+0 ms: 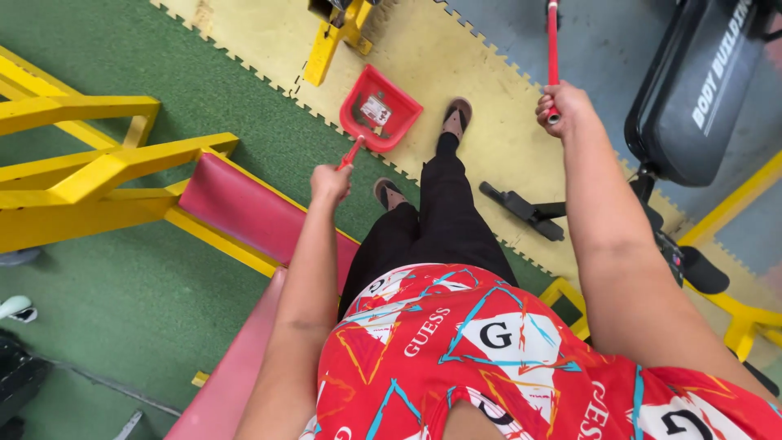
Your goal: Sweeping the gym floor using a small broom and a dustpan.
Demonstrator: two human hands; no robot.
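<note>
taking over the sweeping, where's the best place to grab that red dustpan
Take the red dustpan by its thin red handle, from the near end, where the left hand holds it. The handle angles up and back toward the person while the scoop sits low on the yellow mat, so a closed-fist grip from above fits.

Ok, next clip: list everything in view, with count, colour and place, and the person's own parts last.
dustpan: 1, red, on the yellow mat ahead, its handle in the left hand
broom handle: 1, red, upright at top right, gripped by the right hand
floor mats: yellow and green, interlocking, underfoot
bench pads: pink-red, at left and centre
metal frames: yellow, at left
padded seat: 1, black, at top right
sandals: 2, dark, on the feet
trousers: black
shirt: red, patterned
left hand: closed on the dustpan handle
right hand: closed on the broom handle
</note>
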